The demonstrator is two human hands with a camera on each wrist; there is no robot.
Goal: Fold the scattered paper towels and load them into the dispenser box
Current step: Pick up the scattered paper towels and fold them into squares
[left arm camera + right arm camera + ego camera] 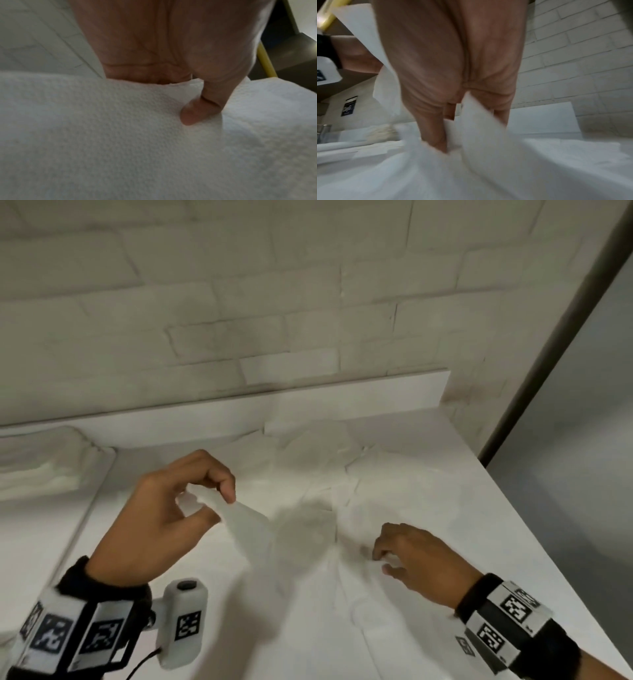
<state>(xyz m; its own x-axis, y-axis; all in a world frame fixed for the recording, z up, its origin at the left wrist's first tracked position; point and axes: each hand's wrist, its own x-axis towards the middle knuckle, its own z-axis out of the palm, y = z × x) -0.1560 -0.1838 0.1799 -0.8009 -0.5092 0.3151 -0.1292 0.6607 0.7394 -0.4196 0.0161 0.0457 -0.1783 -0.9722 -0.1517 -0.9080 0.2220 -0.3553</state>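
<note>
- The left hand (161, 515) is raised above the white counter (479, 508), thumb and curled fingers pinching a corner of a paper towel (246, 518); the left wrist view shows the thumb (197, 113) pressed into the sheet's embossed surface.
- The right hand (418, 559) is lower, close to the counter, its fingers curled down and nipping another part of the same sheet; in the right wrist view white paper passes between the fingers (435, 128), though blur hides the exact grip.
- The towel sags between the two hands, and more loose towels (325, 453) lie crumpled on the counter beyond, near the white brick wall (239, 302).
- At the far left sits a white container holding towels (44, 467); whether it is the dispenser box cannot be told.
- Both wrist bands (510, 621) carry black-and-white square code markers; no readable words or brand show, and a dark sign (348, 106) on the far wall is too blurred to read.
</note>
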